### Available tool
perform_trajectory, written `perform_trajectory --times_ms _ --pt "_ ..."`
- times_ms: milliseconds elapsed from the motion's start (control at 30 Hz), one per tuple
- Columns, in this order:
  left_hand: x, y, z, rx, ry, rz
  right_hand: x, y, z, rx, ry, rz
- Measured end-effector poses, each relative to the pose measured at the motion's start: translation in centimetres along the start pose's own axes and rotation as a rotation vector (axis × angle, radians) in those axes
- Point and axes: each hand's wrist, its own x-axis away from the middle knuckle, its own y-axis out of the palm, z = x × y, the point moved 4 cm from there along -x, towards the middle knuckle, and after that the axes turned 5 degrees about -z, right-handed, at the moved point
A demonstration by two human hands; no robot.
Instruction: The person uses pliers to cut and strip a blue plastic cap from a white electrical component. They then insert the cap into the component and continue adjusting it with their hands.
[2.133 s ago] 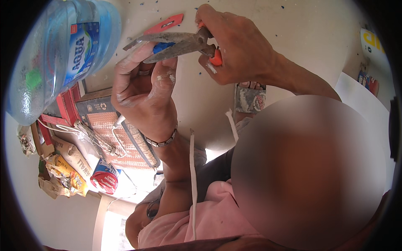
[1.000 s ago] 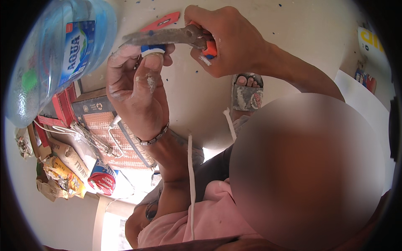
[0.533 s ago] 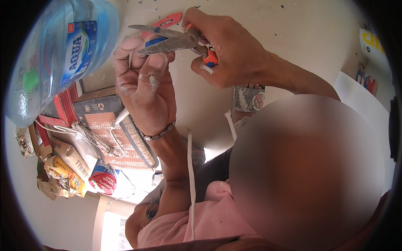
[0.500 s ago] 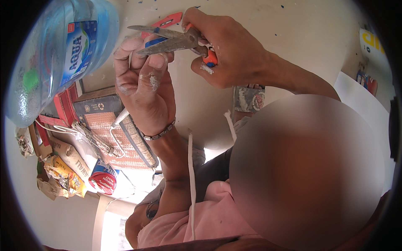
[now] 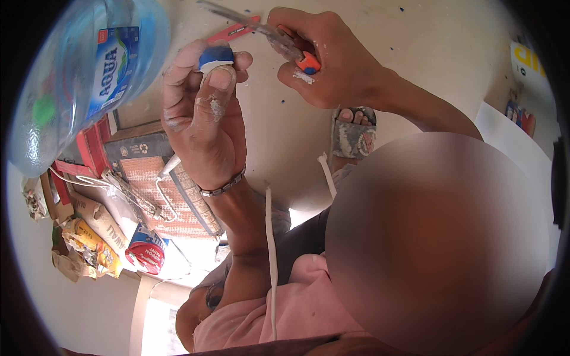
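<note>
One blue piece [image 5: 215, 56] in left hand [image 5: 208, 113], shears [image 5: 264, 28] apart in right hand [image 5: 335, 59]

Pinching a small blue-and-white piece [image 5: 215, 56] high in the left hand [image 5: 206, 121], between thumb and fingers! Gripping the shears [image 5: 274, 36] by an orange-and-blue handle [image 5: 309, 62] in the right hand [image 5: 339, 62], aiming the blades [image 5: 237, 16] up and leftward, apart from the piece. Overlapping a red cutter knife [image 5: 236, 29] on the pale floor [image 5: 291, 154] with those blades, from this angle. Wearing a linked bracelet [image 5: 222, 188] on the left wrist, plus whitish smears on thumb and right hand. Working beside a big translucent blue bottle [image 5: 77, 71], with a red-and-blue can [image 5: 145, 250] and yellow bag [image 5: 92, 240] farther down at left. Showing a dusty dark sandal [image 5: 354, 136] below the right hand, and a pale cord [image 5: 270, 237] down over a pink garment [image 5: 303, 296].
</note>
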Motion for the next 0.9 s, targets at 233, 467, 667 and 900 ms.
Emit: perform_trajectory --times_ms 233,467,667,900 --pt "-0.5 0.3 -0.6 0.180 -0.020 0.047 0.5 0.3 -0.6 -0.060 0.026 0.001" --pt "0.1 -0.4 -0.1 0.074 0.020 0.058 0.4 -0.3 -1.5 0.217 0.022 -0.001" --pt "0.4 -0.9 0.2 -0.029 0.058 0.061 0.7 -0.6 -1.4 0.314 -0.024 0.014" --pt "-0.3 0.2 -0.1 0.134 -0.010 -0.046 0.6 0.3 -0.2 -0.157 0.120 0.037"
